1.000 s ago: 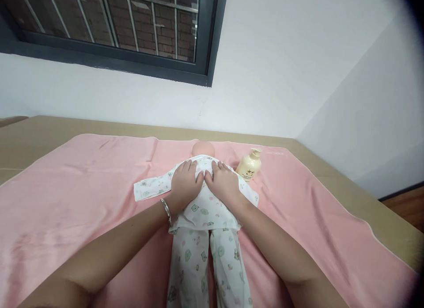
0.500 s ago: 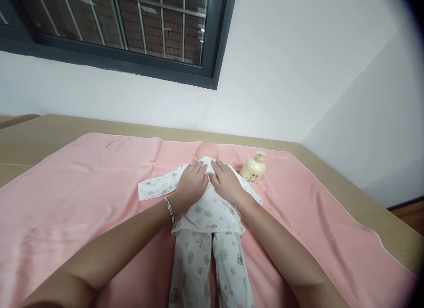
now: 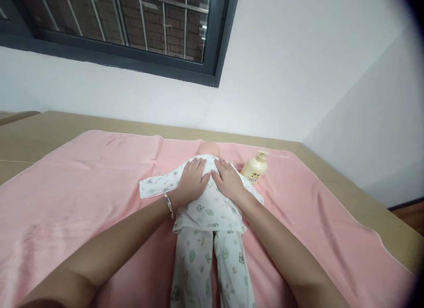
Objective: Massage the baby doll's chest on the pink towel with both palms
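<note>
A baby doll lies stretched out on a pink cloth [image 3: 109, 175], its bald head [image 3: 208, 148] toward the wall. It wears a white printed top [image 3: 212, 213] and matching trousers [image 3: 195, 259]. Flat on the upper left of the top rests my left hand [image 3: 193, 180], fingers extended, a silver bangle [image 3: 168, 206] at the wrist. My right hand [image 3: 228, 180] lies flat on the upper right side, fingers stretched toward the doll's shoulder. Both hands press on the fabric without gripping it. The doll's face does not show.
A cream pump bottle [image 3: 255, 167] stands on the cloth right of the doll, close to its sleeve. Beneath the cloth is a tan tabletop [image 3: 271, 142], which meets a white wall [image 3: 265, 78]. A dark-framed window [image 3: 212, 74] is above.
My hands have spread slightly apart across the doll's upper body, leaving a wider gap between the thumbs. The view has shifted a little.
</note>
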The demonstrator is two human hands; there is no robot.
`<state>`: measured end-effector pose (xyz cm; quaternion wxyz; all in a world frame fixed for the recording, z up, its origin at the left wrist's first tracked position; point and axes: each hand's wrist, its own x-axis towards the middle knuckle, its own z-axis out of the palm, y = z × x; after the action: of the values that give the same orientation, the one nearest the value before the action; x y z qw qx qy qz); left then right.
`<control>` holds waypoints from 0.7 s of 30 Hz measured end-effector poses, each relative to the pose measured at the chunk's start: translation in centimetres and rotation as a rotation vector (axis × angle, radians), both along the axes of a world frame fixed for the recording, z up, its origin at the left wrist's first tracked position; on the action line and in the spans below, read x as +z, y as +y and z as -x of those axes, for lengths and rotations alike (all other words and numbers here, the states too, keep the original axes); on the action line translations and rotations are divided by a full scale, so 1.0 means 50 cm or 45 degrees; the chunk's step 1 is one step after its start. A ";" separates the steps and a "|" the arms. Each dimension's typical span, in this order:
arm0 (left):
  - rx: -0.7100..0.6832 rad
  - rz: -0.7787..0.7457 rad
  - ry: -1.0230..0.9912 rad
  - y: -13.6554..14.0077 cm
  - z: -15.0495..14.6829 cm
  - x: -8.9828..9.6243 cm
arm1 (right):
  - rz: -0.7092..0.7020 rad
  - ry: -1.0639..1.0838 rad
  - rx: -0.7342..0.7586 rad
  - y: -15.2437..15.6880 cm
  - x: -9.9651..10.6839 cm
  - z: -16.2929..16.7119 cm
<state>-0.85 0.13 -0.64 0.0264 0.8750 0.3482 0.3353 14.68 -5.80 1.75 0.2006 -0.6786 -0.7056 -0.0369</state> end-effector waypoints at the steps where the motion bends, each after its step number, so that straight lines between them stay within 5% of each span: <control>1: -0.028 0.003 0.005 0.002 0.001 0.000 | 0.000 0.014 0.033 0.004 -0.002 -0.005; 10: 0.007 -0.172 -0.181 -0.018 0.012 0.004 | -0.029 -0.277 0.029 -0.039 0.032 0.031; 15: 0.125 -0.017 -0.167 -0.013 0.007 0.005 | -0.019 -0.153 -0.079 -0.031 0.031 0.017; 21: -0.045 -0.044 -0.023 0.004 0.006 0.003 | -0.002 -0.052 0.013 -0.003 0.002 -0.001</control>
<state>-1.15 0.32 -0.49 0.0202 0.8782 0.3266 0.3488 14.71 -5.94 1.86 0.1868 -0.6740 -0.7130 -0.0501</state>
